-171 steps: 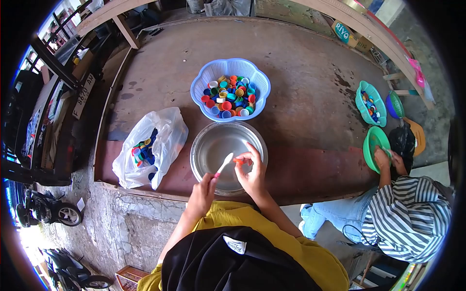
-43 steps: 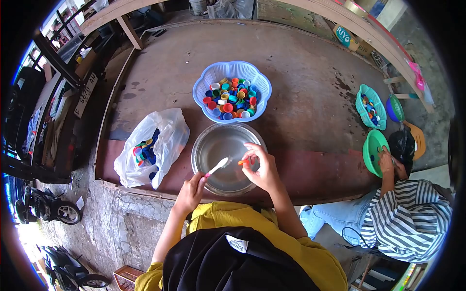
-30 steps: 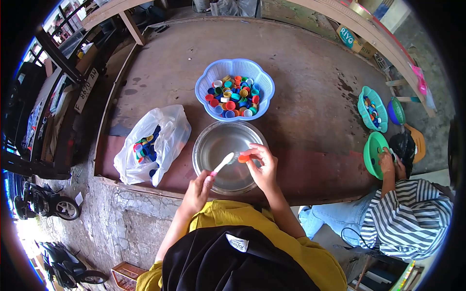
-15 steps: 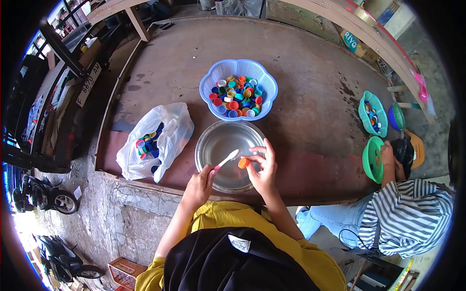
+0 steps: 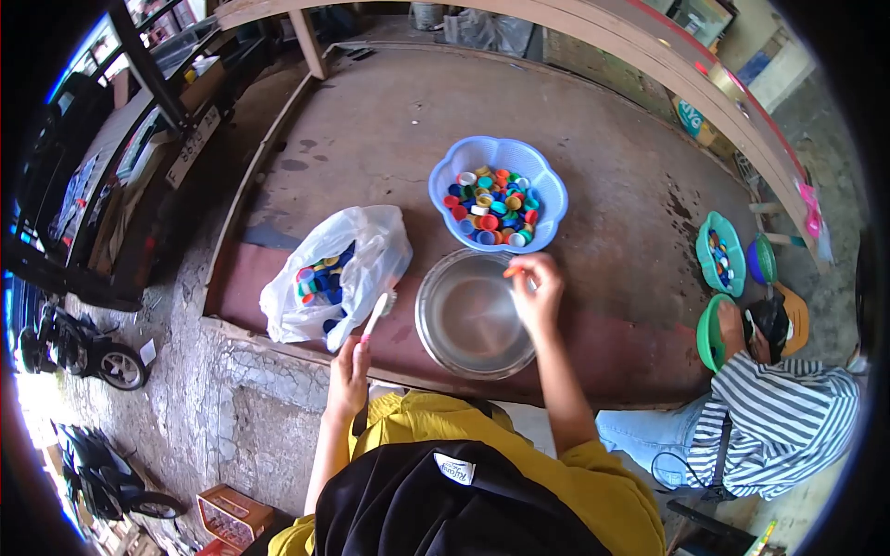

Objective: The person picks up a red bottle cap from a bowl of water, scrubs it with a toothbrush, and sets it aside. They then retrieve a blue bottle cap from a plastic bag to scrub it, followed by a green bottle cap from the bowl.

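My left hand [image 5: 349, 375] grips the pink-and-white handle of a toothbrush [image 5: 375, 320], bristle end up, at the table's front edge beside the plastic bag. In my right hand [image 5: 540, 289] an orange bottle cap [image 5: 512, 271] is pinched between the fingers, over the right rim of a round metal bowl [image 5: 428, 332]. The bowl seems to hold clear water. Just behind it stands a blue plastic basket [image 5: 549, 185] of mixed coloured bottle caps [image 5: 491, 206]. An open white plastic bag [image 5: 382, 239] with more caps [image 5: 324, 278] lies to the left.
A person in a striped shirt [image 5: 783, 417] sits at the right, a hand at a green bowl [image 5: 709, 335]. A teal basket [image 5: 709, 232] of caps stands behind that bowl. Wooden strips edge the brown table [image 5: 371, 139]. Motorbikes [image 5: 116, 366] stand at the left.
My hands have moved apart: the left with the toothbrush went left from the bowl, the right with the orange cap went to the bowl's right rim. The view has shifted somewhat.
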The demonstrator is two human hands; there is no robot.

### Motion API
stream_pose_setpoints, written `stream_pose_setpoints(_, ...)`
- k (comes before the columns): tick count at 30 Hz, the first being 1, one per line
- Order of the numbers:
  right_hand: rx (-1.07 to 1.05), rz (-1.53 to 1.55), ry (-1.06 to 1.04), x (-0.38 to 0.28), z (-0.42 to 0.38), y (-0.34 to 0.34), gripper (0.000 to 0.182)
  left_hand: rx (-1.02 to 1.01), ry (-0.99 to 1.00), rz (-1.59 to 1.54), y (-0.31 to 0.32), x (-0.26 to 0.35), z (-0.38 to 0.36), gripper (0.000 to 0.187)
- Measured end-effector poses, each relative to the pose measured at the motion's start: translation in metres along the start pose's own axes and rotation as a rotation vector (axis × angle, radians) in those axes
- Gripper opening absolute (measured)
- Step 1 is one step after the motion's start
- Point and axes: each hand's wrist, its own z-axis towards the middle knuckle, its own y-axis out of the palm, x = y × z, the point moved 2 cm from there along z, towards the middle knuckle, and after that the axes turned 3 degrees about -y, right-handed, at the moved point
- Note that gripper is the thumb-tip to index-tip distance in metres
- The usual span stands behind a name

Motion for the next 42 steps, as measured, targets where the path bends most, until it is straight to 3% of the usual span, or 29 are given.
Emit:
stream_pose_setpoints(1,0.041,-0.044,0.009,0.008,0.017,0.001,0.022,0.040,-0.058,-0.170,-0.013,-0.015,-0.003,0.016)
stream_pose_setpoints(4,0.136,-0.193,-0.057,0.035,0.065,0.004,0.018,0.240,-0.117,-0.328,-0.049,-0.019,-0.020,0.020)
stream_pose_setpoints(5,0.097,-0.222,-0.016,0.055,0.072,0.004,0.024,0.316,-0.176,-0.420,-0.060,-0.027,-0.026,0.019)
stream_pose_setpoints(6,0.057,-0.253,0.026,0.052,0.077,0.012,0.033,0.283,-0.118,-0.320,-0.076,-0.032,-0.031,0.020)
stream_pose_setpoints(7,-0.018,-0.582,-0.117,0.030,0.070,0.022,0.053,0.322,-0.123,-0.343,-0.087,-0.038,-0.036,0.020)
stream_pose_setpoints(8,-0.045,-0.601,-0.097,0.039,0.059,0.038,0.065,0.361,-0.126,-0.367,-0.097,-0.044,-0.040,0.020)
stream_pose_setpoints(10,-0.072,-0.481,-0.273,0.000,0.040,0.084,0.055,0.457,-0.043,-0.284,-0.115,-0.061,-0.044,0.026)
stream_pose_setpoints(14,-0.570,-0.136,-0.268,-0.039,-0.021,0.192,0.023,0.474,-0.106,-0.270,-0.135,-0.066,-0.050,0.026)
stream_pose_setpoints(16,-0.775,-0.102,-0.332,-0.039,-0.048,0.240,0.016,0.473,-0.082,-0.237,-0.141,-0.065,-0.049,0.025)
stream_pose_setpoints(18,-0.848,-0.206,-0.405,-0.041,-0.060,0.275,0.015,0.482,-0.062,-0.151,-0.148,-0.055,-0.050,0.025)
stream_pose_setpoints(27,-0.837,-0.511,-0.606,-0.022,-0.066,0.328,0.012,0.470,-0.128,-0.158,-0.177,-0.075,-0.057,0.022)
stream_pose_setpoints(35,-0.864,-0.411,-0.519,-0.028,-0.063,0.318,0.002,0.408,-0.138,-0.016,-0.182,-0.060,-0.044,0.023)
stream_pose_setpoints(42,-0.857,-0.396,-0.477,-0.016,-0.065,0.313,0.005,0.382,-0.112,0.015,-0.183,-0.056,-0.042,0.024)
